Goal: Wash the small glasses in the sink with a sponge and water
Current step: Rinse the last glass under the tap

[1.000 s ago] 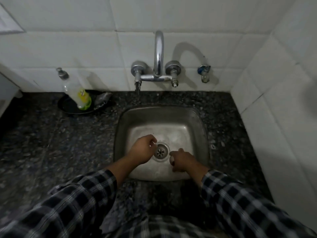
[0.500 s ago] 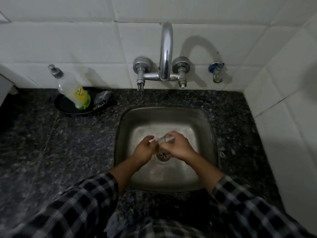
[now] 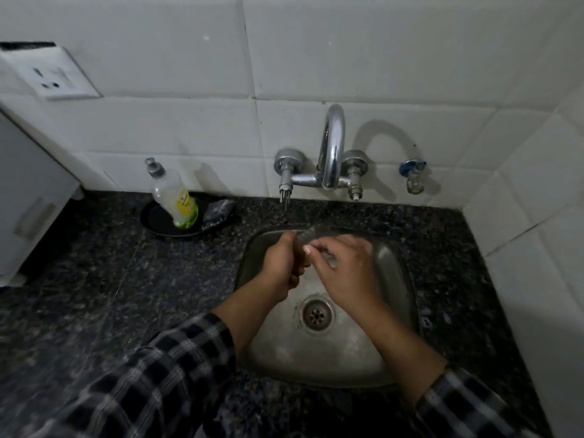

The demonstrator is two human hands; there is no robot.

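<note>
Both hands meeting above far part of steel sink [image 3: 396, 279], centre right of frame. Left hand [image 3: 282, 262] curling closed around lower part of small glass [image 3: 313, 233]; right hand [image 3: 343, 267] pinching same glass with fingertips. Glass tilting, blurred, just below tap [image 3: 331, 147]. Drain [image 3: 317, 314] lying below hands. Soap bottle [image 3: 175, 200] standing on dark dish [image 3: 158, 221], surface [image 3: 94, 295] left of sink.

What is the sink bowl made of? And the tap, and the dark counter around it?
The sink bowl looks like steel with a dull, brushed finish: grey, with soft blurry reflections. The tap looks like shiny chrome-plated metal, since it mirrors the light sharply. The counter seems to be polished stone, probably granite, judging by its black and grey speckles.
</note>
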